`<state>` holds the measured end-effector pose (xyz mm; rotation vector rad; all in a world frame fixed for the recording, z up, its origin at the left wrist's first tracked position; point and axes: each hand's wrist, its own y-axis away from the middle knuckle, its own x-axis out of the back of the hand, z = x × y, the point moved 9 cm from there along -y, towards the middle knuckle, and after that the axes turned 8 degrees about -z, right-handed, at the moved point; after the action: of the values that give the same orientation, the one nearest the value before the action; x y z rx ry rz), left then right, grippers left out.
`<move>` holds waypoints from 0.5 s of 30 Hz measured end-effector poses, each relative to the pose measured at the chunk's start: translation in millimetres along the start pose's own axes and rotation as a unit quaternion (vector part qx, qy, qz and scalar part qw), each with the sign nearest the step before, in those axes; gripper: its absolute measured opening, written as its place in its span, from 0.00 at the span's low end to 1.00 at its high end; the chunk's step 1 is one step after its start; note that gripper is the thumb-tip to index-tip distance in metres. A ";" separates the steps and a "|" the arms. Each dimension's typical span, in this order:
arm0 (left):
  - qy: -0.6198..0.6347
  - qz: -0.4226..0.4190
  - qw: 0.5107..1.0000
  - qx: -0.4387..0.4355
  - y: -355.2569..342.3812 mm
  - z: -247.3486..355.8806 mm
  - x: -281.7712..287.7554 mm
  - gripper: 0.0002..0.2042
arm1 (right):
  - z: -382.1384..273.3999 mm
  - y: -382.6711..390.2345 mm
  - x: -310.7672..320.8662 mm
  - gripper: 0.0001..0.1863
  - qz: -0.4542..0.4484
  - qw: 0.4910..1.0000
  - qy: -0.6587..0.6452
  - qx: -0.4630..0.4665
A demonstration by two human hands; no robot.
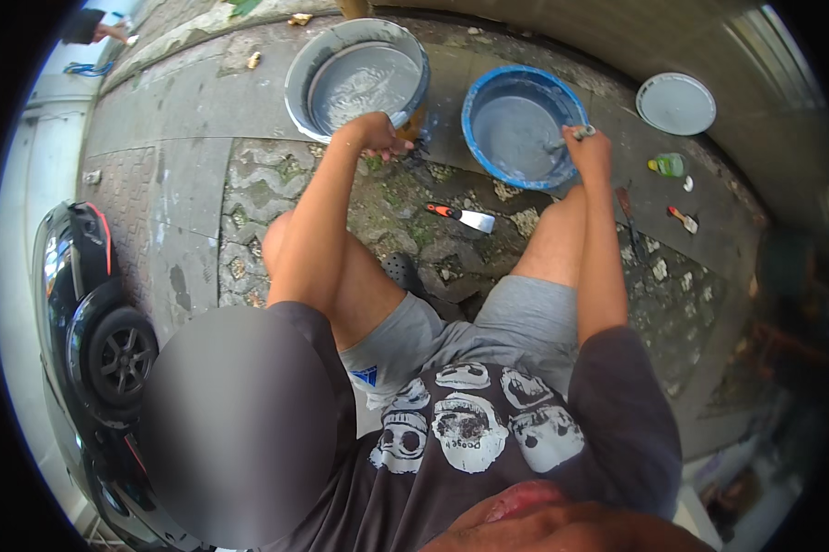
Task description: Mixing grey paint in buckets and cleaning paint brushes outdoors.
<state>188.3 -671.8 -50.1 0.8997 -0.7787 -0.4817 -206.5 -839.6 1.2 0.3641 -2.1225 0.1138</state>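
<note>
My left hand [382,138] is at the near rim of a white bucket [295,92] of grey, wet material, fingers loosely bent and apart, beside a small dark object [416,150] I cannot make out. My right hand [589,147] is closed round a pale tool handle [580,132] at the right rim of a blue basin [472,120]; the tool slants down into the grey liquid inside. Between my knees and the basin, an orange-handled scraper [469,219] with a flat metal blade lies on the paving.
A white lid [674,99], green bottle [667,165], small orange-handled brush [683,219] and long dark tool [631,225] lie right of me. A dark car [102,331] stands left along a pale wall. Another person's hand [113,30] shows at top left. A wall [754,110] borders the right.
</note>
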 end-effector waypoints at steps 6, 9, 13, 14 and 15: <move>0.023 -0.006 0.999 -0.025 0.9 7.2 6.4 0.21 | -27.6 2.8 -72.9 0.15 -0.185 0.949 -0.229 -0.110; 0.040 -0.017 0.999 -0.018 6.9 23.1 9.1 0.20 | -37.4 -16.7 -72.1 0.15 -0.085 0.962 -0.259 -0.012; 0.055 -0.030 0.998 -0.005 8.1 9.2 3.4 0.19 | -60.0 -31.9 -53.6 0.18 -0.025 0.994 0.033 0.103; 0.050 -0.032 0.998 -0.011 9.3 12.1 3.1 0.18 | -46.9 -35.4 -49.3 0.18 -0.025 0.993 0.033 0.109; 0.047 -0.042 0.998 -0.007 13.4 19.8 3.2 0.18 | -30.1 -36.1 -46.1 0.20 -0.035 0.988 0.116 0.097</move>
<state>175.8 -676.7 -30.0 0.9389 -0.6539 -0.5148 -147.9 -857.3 -22.9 0.5143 -1.8718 0.3090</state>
